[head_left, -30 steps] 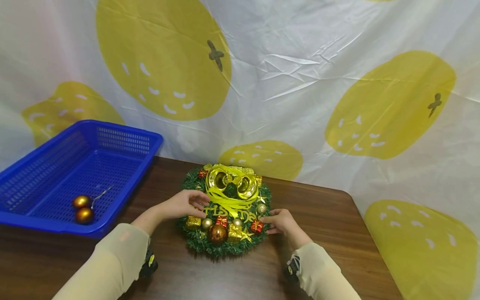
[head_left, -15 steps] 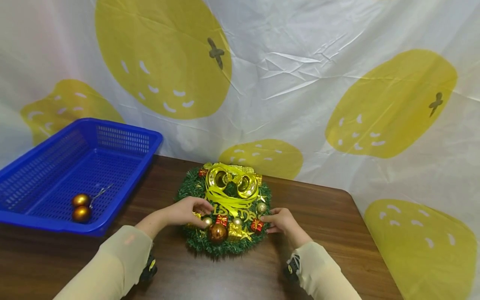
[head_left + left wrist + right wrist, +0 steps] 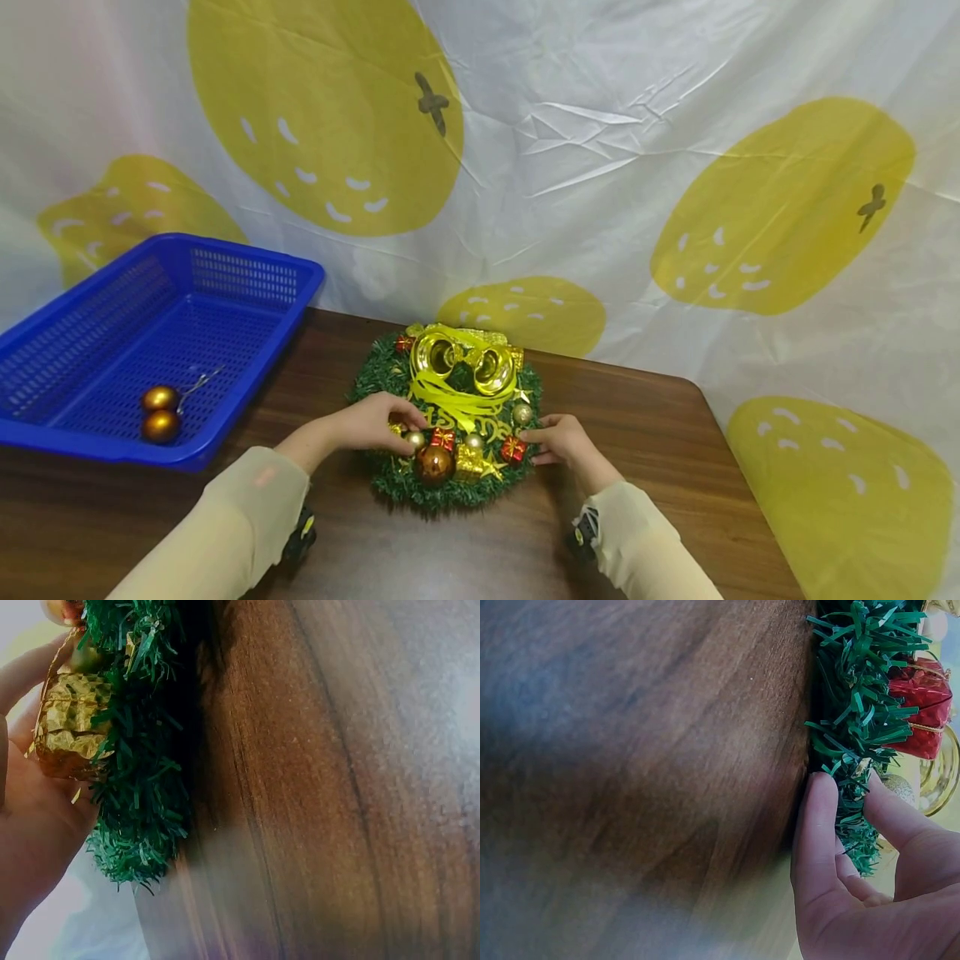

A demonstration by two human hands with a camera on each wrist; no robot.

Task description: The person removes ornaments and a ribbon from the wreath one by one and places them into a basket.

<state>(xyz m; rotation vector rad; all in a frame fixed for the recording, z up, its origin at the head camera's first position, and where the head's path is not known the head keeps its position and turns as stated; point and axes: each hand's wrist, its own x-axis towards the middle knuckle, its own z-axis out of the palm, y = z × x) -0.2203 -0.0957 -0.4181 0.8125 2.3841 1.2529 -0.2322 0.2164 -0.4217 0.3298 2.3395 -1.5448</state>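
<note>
A green Christmas wreath [image 3: 438,496] with gold and red ornaments lies on the table. My left hand [image 3: 371,423] is over its near left side, finger and thumb curled around a small gold bauble [image 3: 415,439]. Beside that hand in the left wrist view is a gold gift box [image 3: 75,716]. At the wreath's right edge, my right hand [image 3: 564,442] pinches the green tinsel [image 3: 855,817] between thumb and fingers, below a red gift box [image 3: 924,705]. A large brown bauble [image 3: 435,465] sits at the front. Gold bells [image 3: 495,372] and yellow ribbon [image 3: 450,398] top the wreath.
To the left stands a blue plastic basket [image 3: 273,375], with two orange-gold baubles [image 3: 161,412] on a wire stem inside. Behind the brown wooden table [image 3: 637,400] hangs a white cloth [image 3: 570,150] printed with yellow lemons.
My left hand has shifted slightly right and toward the front, its fingertips closing in around the small gold bauble. My right hand keeps its place on the wreath's edge.
</note>
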